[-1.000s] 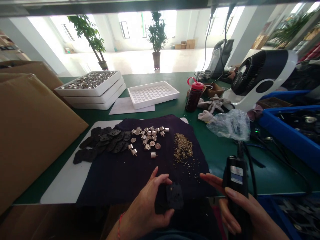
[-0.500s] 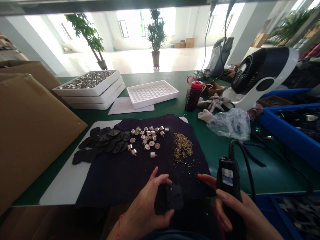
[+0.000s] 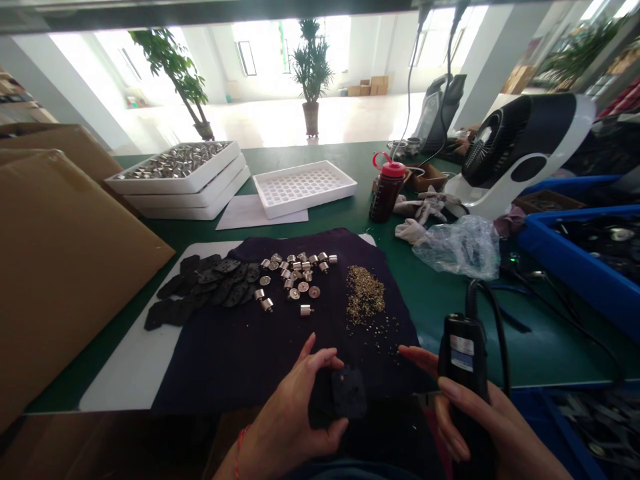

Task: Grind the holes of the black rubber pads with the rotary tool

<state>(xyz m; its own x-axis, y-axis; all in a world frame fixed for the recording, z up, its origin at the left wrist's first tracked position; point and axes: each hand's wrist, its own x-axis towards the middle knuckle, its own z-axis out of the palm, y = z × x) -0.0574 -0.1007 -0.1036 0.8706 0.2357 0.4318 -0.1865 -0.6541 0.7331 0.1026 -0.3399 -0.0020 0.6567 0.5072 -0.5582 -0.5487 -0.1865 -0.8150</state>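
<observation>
On a white board (image 3: pixel 117 380) lying on the green table (image 3: pixel 440 340), a dark cloth (image 3: pixel 210 373) is spread, and black perforated pads (image 3: pixel 200 290) are laid in an overlapping cluster along its left side. Silver metal cylinders (image 3: pixel 295 277) are scattered just beside them, and a heap of brass-coloured grit (image 3: pixel 365 297) is piled to their right. A black pad (image 3: pixel 349 393) is held above the near part of the cloth by the left hand (image 3: pixel 293 407), its fingers (image 3: pixel 323 357) closed narrowly on the pad. A corded rotary tool (image 3: pixel 463 353) is gripped upright in the right hand (image 3: pixel 480 433), with the fingers (image 3: pixel 453 390) wrapped around its body and the thumb (image 3: pixel 415 355) extended toward the pad, not touching it
</observation>
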